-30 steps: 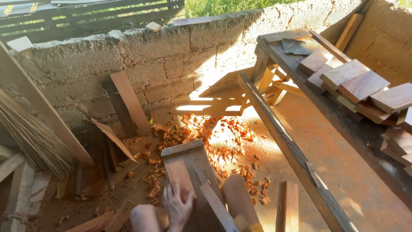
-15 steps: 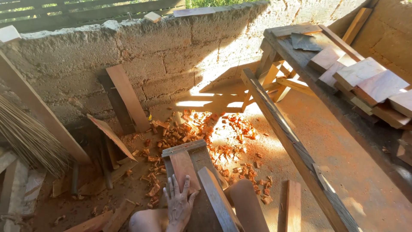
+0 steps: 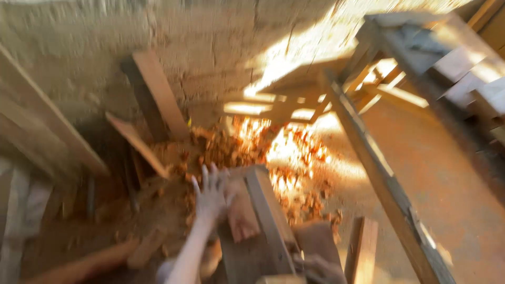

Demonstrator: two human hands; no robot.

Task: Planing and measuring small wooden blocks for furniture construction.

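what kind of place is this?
Probably a rough outdoor carpentry workshop: wood shavings strewn over the dirt floor, planks leaning on a block wall, a wooden workbench. The left hand rests on a timber piece.

Left of the block [image 3: 252, 210], your left hand [image 3: 210, 197] has open dirt floor [image 3: 105, 231], though leaning planks [image 3: 158, 94] and the wall [image 3: 158, 31] close it behind. Right of the block, a long beam [image 3: 368, 163] bars the way; wood chips [image 3: 284, 152] litter the ground beyond it.
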